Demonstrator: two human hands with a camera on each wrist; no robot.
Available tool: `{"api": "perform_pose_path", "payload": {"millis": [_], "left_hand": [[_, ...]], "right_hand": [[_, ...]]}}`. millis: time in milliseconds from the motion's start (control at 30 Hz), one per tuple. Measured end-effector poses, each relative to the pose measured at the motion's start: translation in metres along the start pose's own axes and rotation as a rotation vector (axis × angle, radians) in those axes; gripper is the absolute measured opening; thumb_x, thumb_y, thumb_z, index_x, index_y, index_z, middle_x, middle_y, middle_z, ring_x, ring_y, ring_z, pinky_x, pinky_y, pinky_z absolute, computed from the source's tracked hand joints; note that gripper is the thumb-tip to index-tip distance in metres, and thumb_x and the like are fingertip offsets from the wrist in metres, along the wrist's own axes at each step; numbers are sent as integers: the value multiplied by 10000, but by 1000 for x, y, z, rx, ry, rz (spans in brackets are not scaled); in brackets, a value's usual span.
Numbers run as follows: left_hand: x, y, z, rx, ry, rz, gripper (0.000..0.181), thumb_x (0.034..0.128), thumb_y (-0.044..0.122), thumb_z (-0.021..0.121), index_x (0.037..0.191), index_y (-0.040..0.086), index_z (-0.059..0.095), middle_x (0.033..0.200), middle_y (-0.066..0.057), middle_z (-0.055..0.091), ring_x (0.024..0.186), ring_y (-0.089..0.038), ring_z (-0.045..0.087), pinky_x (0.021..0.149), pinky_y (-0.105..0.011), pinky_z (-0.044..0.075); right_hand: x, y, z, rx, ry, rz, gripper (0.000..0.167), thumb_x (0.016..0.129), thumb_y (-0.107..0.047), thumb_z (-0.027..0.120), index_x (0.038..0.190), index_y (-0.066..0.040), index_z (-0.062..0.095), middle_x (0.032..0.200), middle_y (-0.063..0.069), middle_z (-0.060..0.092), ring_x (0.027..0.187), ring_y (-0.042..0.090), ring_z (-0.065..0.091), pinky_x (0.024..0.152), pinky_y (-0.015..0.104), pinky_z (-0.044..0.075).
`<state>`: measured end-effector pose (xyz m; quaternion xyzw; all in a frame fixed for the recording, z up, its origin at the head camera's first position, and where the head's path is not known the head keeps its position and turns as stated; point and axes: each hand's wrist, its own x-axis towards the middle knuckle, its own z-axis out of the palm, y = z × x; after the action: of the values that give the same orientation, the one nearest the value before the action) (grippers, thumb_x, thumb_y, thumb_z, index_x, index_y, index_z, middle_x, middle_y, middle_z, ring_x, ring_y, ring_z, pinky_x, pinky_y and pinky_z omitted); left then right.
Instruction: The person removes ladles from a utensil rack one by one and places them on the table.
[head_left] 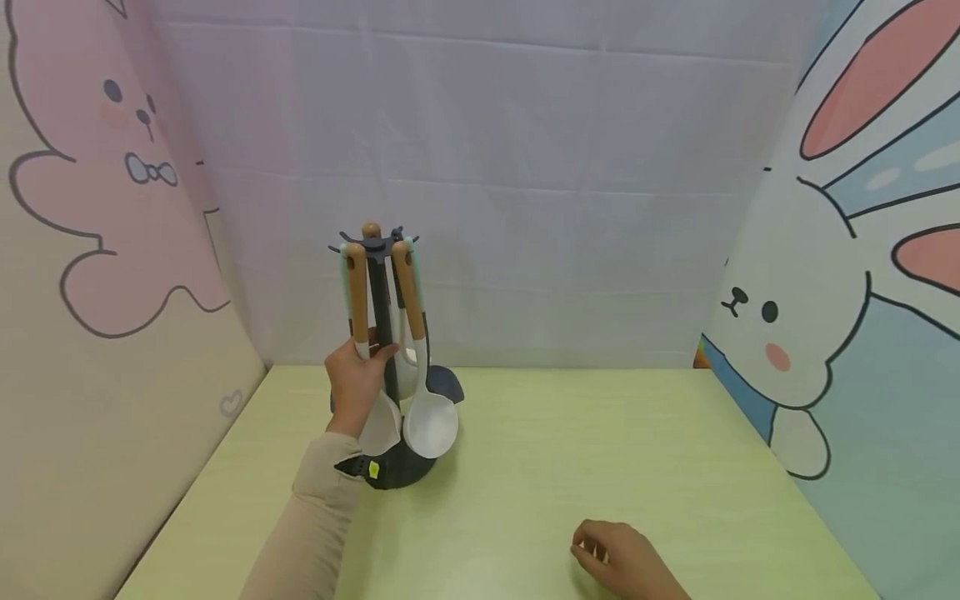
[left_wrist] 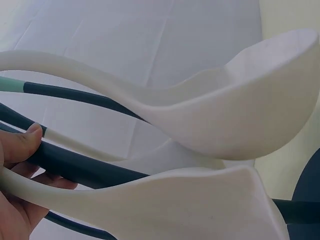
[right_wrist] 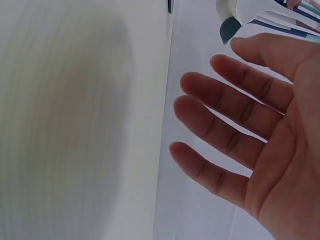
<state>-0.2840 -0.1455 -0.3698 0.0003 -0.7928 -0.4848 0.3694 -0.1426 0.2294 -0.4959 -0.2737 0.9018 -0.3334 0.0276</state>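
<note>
A utensil rack stands on the left part of the table, with a dark centre pole, hooks on top and a round dark base. My left hand grips its pole, thumb over the near side and fingers behind. A white utensil with a wooden handle hangs across that palm. Beside it hangs a white ladle, also wooden-handled, bowl downward. Other utensils with mint-green handles hang behind, partly hidden. My right hand hovers at the near right, fingers loosely bent, holding nothing.
The pale yellow-green table meets a white cloth backdrop behind the rack. Cartoon-printed side panels rise at left and right, a pink animal on one and a white rabbit on the other.
</note>
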Motion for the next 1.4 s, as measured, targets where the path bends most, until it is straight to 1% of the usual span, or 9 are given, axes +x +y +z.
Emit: {"api": "perform_pose_path", "payload": {"millis": [100,267,400,600,767,900,1133,1200,1400], "left_hand": [[-4,2,-4,21,2,-7,287,795,34,819,1028,-96,712,916,-256,712,879,-404,684,737,-528,543],[-12,7,-9,18,-19,-6,291,800,45,823,1031,-95,715,923,-248,717,879,-390,688,711,-504,539],[-18,12,-13,14,-34,-2,278,806,32,816,1030,-96,714,932,-251,718,879,-391,698,728,-517,558],[-27,18,-17,8,-47,-26,267,817,18,803,1041,-99,713,962,-253,719,886,-401,705,741,-537,569],[-34,22,-19,-5,-50,-13,253,829,23,792,1035,-99,713,955,-251,721,875,-403,710,741,-545,569],[-38,25,-21,-13,-36,1,242,807,6,805,1004,-103,717,934,-247,724,836,-401,715,715,-543,574],[-44,30,-24,-9,-20,8,216,784,-15,810,967,-95,727,900,-228,731,800,-373,722,669,-452,581],[-46,31,-25,-6,-17,16,221,783,-15,809,974,-93,728,892,-224,731,803,-372,722,664,-455,578],[-52,33,-29,-6,-23,42,241,776,-30,811,988,-103,722,889,-230,729,807,-380,722,673,-524,569]], "right_hand": [[2,0,1,-4,-6,4,66,962,-176,658,902,-155,677,755,-214,575,633,-40,483,532,228,440],[4,-1,1,-10,-26,18,73,962,-170,653,895,-156,678,755,-225,565,633,-38,480,538,229,440],[5,-1,2,-12,-32,18,77,963,-173,653,893,-156,679,756,-227,562,639,-38,483,543,233,442],[5,-1,2,-18,-35,20,75,964,-182,655,897,-160,680,766,-224,573,650,-37,493,551,238,449],[5,0,3,-23,-31,20,72,962,-179,658,895,-165,680,770,-221,578,652,-37,496,552,238,451],[5,-1,3,-25,-35,26,70,960,-176,660,894,-164,681,768,-219,578,651,-36,496,553,240,452],[6,-3,1,-25,-41,45,72,956,-164,663,886,-161,681,754,-212,576,642,-32,495,550,243,450],[6,-3,0,-19,-43,53,75,957,-165,662,884,-163,678,752,-214,573,642,-31,497,551,245,449],[5,-3,1,-15,-50,64,71,958,-169,663,888,-164,677,749,-208,572,641,-29,499,551,248,450]]}}
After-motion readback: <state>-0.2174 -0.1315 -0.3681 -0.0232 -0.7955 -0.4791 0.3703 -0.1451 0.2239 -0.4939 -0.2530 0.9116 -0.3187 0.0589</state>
